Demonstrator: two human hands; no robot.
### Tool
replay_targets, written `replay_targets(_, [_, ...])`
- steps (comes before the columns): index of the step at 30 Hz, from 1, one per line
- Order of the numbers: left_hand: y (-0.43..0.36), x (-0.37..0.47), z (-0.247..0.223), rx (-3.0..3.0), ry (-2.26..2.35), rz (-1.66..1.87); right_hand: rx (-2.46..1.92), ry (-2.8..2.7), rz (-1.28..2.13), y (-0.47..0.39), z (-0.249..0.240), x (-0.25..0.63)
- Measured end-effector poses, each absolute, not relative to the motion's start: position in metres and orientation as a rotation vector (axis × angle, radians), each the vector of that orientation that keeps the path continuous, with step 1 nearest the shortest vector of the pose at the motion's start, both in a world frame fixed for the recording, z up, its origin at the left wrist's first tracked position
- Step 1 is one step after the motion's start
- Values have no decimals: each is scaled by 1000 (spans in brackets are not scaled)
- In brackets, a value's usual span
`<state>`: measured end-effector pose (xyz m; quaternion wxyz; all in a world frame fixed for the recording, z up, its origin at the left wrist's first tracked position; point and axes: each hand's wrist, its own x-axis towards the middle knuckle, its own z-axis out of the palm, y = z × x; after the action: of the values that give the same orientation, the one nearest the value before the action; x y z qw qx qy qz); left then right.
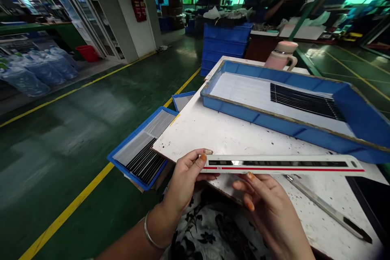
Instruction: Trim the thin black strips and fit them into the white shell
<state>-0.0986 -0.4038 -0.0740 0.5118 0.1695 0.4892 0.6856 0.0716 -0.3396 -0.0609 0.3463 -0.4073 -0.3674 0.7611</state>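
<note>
A long white strip (pixel 283 164) with a dark window and a red line lies level above the near edge of the white table (pixel 195 130). Its left end is pinched between the thumb and fingers of my left hand (pixel 187 174). My right hand (pixel 265 195) is under the strip's middle, its thumb tip at the lower edge and its fingers apart and curled. Behind the strip, a blue tray (pixel 258 120) holds a row of dark strips (pixel 304 101) on white sheeting. A slim tool with a dark end (pixel 329 207) rests on the table at the right.
A pink flask (pixel 280 55) stands behind the tray. Lower left of the table, another blue tray (pixel 134 142) holds dark strips. Stacked blue crates (pixel 225 40) stand beyond. A person (pixel 286 2) is at the back right.
</note>
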Motion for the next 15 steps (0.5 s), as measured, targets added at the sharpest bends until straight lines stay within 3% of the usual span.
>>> replay_targets(15, [-405, -98, -78, 482, 1143, 1594, -949, -838, 2296, -345, -69, 57])
